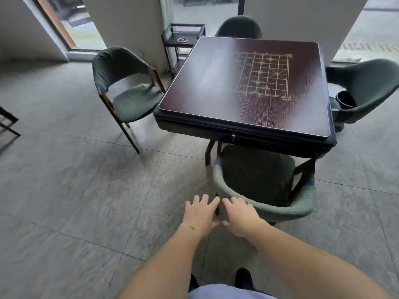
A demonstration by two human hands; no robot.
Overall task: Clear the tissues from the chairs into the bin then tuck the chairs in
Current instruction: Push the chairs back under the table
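Near green upholstered chair with curved backrest (267,203): seat part-way under the dark wood-grain square tabletop (244,87), no tissue visible on it. Left hand (201,212) and right hand (240,214), fingers spread and straight, at the backrest's left end; contact apparently light. Risk: pushing off-centre may skew the chair against the table leg.

Soft daylight enters through the windows (194,11) along the top of the frame, leaving the room evenly but dimly lit. A pale glare washes across the table top (216,70) in the centre. Shadows under the chairs are faint and diffuse. The whole picture is slightly soft, and straight lines bow toward the edges from wide-angle distortion.
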